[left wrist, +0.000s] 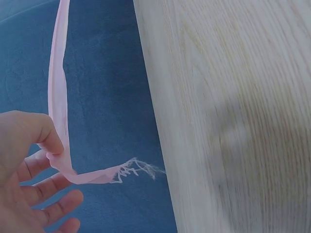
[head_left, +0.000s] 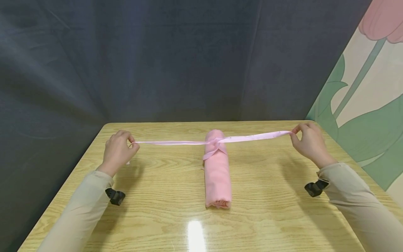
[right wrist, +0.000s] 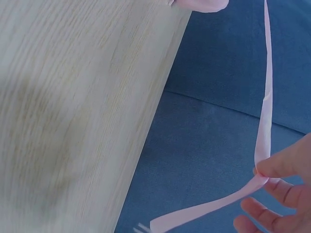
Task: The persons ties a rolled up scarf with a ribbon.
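A rolled pink cloth [head_left: 217,175] lies lengthwise on the table, its spiral end toward me. Around its far part runs a pale pink ribbon [head_left: 255,137], crossed on top, with a loop or fold lying just below the crossing. My left hand [head_left: 119,150] pinches one end of the ribbon between thumb and index finger; a frayed tail [left wrist: 131,171] hangs past the fingers in the left wrist view. The other end is pinched by my right hand [head_left: 310,141], a short tail trailing below its fingers in the right wrist view. Both lengths stretch nearly straight out sideways above the table.
The wood-grain table [head_left: 170,185] ends at a far edge just beyond the roll. Behind it and at left hangs a dark blue curtain [head_left: 189,63]. A wall painted with a tulip [head_left: 374,80] stands at right. Small black cameras are strapped to both wrists.
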Tool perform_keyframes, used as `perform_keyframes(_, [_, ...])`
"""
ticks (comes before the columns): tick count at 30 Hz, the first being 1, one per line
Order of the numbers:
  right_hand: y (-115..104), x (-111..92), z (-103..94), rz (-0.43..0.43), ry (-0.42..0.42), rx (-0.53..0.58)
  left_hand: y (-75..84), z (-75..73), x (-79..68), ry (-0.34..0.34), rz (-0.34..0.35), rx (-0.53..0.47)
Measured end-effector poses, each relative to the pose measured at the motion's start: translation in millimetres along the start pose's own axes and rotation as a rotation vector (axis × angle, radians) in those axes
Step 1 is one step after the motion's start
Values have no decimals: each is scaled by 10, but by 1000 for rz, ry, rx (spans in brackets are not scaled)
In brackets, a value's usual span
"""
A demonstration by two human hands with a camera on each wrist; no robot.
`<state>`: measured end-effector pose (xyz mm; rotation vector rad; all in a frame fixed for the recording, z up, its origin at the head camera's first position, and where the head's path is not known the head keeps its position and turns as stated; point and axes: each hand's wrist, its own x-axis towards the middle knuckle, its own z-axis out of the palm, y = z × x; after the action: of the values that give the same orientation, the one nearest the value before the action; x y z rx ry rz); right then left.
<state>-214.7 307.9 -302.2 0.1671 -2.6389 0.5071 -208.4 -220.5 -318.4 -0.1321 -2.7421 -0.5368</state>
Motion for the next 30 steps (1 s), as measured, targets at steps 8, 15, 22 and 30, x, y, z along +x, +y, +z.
perform_keyframes(8, [35,-10,-4,-2,-21,-28,-22,-12,-8,-37,-4,16])
perform_keyframes(15, [78,-22,0,-17,-23,-46,-60,-15,-26,-55,-14,38])
perform_keyframes(22, [130,-26,15,-11,-41,-57,-114,5,-36,-45,-13,50])
perform_keyframes(30, [176,-36,28,24,-90,-60,-146,8,-62,-86,-51,57])
